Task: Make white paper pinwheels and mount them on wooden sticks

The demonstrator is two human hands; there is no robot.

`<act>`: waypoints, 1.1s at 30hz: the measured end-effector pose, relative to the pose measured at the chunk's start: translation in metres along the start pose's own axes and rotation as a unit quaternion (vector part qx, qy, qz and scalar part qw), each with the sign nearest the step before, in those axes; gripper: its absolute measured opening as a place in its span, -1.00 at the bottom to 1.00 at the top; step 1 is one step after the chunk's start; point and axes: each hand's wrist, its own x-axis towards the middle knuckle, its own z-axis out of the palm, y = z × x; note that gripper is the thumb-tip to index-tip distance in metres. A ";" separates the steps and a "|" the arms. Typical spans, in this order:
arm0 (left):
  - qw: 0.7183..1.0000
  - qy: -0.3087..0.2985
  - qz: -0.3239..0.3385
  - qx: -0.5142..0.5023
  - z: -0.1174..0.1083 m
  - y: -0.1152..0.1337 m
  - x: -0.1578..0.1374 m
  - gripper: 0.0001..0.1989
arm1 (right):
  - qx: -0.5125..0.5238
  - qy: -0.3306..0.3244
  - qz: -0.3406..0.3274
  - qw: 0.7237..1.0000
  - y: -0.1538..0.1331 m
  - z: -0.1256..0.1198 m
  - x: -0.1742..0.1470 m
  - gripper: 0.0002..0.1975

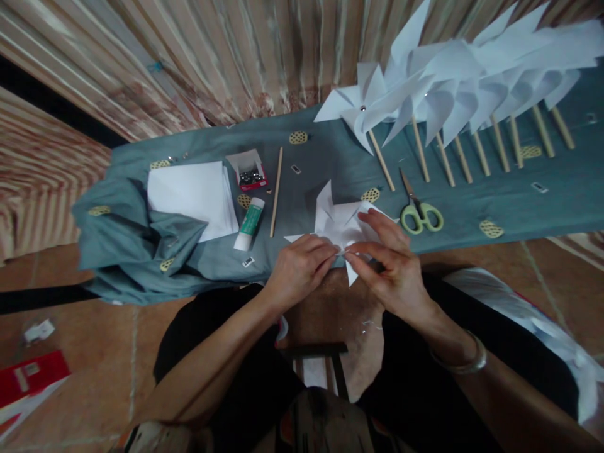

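Observation:
A white paper pinwheel (pixel 333 217) without a stick lies at the table's near edge, its blades folded. My left hand (pixel 302 264) pinches its near side, fingers closed on the paper. Close by, my right hand (pixel 389 261) also grips the paper between thumb and fingers, with the other fingers raised over a blade. The fingertips of both hands almost meet; whether something small is between them I cannot make out. Left of the pinwheel are a wooden stick (pixel 277 192), a glue stick (pixel 250 223) and a small box of metal pins (pixel 251 173).
Finished pinwheels (pixel 365 107) on sticks lie in a row at the back right. Green-handled scissors (pixel 419 214) rest beside my right hand. A stack of white paper (pixel 189 192) sits at the left on the bunched green tablecloth (pixel 113 233). A red packet (pixel 35 377) is on the floor.

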 end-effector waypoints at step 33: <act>0.970 0.022 -0.167 -0.175 0.009 -0.002 -0.001 -0.67 | 0.076 0.003 0.094 0.993 0.018 0.020 0.008 -0.91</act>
